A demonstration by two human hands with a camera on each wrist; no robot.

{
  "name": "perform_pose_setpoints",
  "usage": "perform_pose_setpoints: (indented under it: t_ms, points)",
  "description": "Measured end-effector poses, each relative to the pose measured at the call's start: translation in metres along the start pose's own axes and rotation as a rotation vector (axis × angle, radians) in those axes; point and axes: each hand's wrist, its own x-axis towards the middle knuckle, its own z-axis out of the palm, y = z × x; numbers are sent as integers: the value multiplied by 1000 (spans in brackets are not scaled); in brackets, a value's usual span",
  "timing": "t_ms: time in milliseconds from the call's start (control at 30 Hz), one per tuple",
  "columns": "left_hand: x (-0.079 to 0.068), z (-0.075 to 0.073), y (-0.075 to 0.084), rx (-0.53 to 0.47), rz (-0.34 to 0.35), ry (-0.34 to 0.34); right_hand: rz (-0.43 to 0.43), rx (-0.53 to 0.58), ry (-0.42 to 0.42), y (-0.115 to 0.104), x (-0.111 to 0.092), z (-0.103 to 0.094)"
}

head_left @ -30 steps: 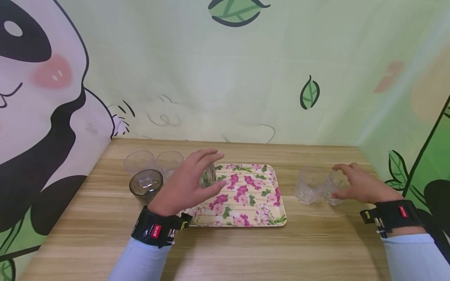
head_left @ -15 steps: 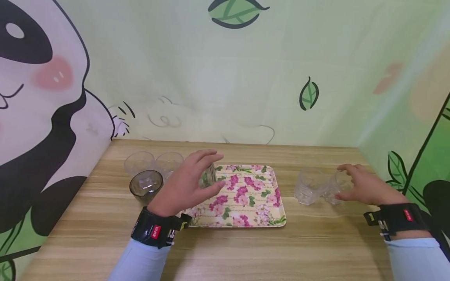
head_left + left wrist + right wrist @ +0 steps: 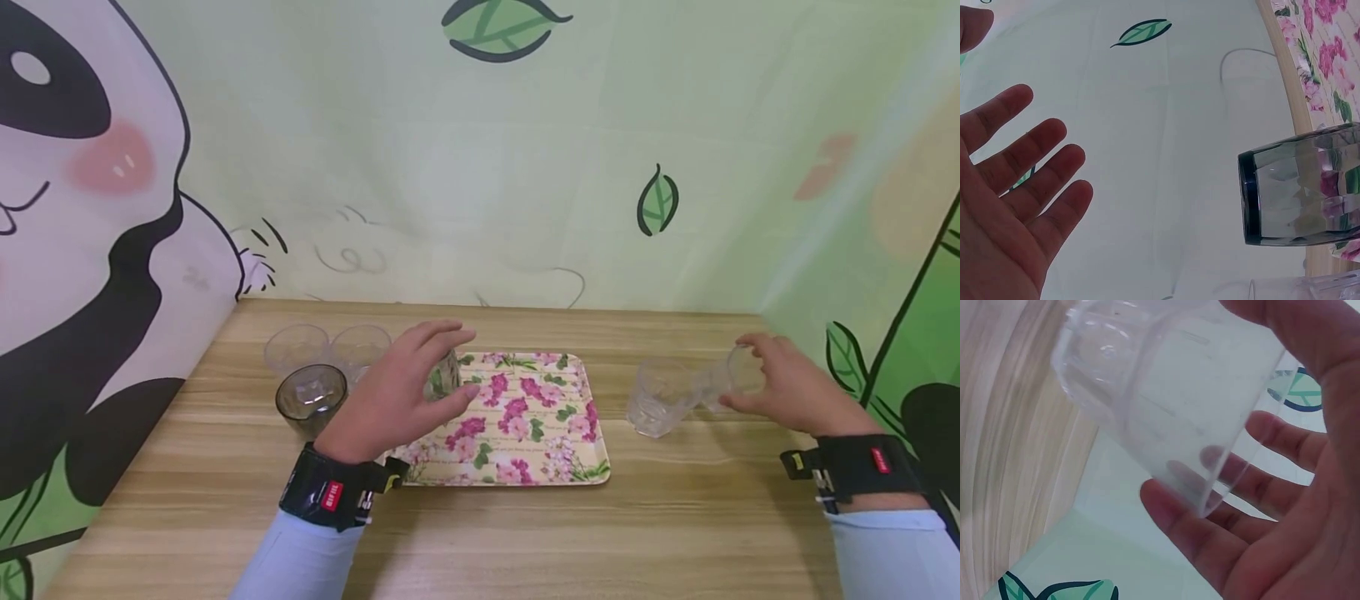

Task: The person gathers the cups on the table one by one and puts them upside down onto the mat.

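Note:
My right hand (image 3: 787, 383) holds a clear cup (image 3: 717, 385) between thumb and fingers, close to its rim. The cup is tilted, its faceted base pointing left, as the right wrist view also shows the cup (image 3: 1172, 394). A second clear cup (image 3: 660, 400) stands just left of it on the table. My left hand (image 3: 397, 392) is over the left part of the flowered tray (image 3: 525, 417), fingers spread and holding nothing. Partly hidden behind its fingers is a glass (image 3: 446, 377) at the tray. A smoky glass (image 3: 1297, 187) shows apart from the left fingers (image 3: 1054, 194) in the left wrist view.
Left of the tray, a dark smoky glass (image 3: 311, 400) stands in front of two clear cups (image 3: 297, 348). The wooden table (image 3: 510, 542) meets a cloth wall (image 3: 480, 183) printed with leaves and a panda at its back and sides.
My right hand has moved a little right with the clear cup, which now tilts and sits farther from the other cup. The left hand has stayed where it was.

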Motion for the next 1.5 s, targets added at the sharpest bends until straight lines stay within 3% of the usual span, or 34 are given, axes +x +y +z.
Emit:
perform_pose_setpoints:
  t_ms: [600,1000,1500]
  points:
    - [0,2,0,1,19,11,-4,55,190,-11,-5,-12]
    - [0,2,1,-1,20,24,-17,121,325,-31,-11,-24]
    - [-1,1,1,-13,25,31,-138,216,355,-61,-13,-31]
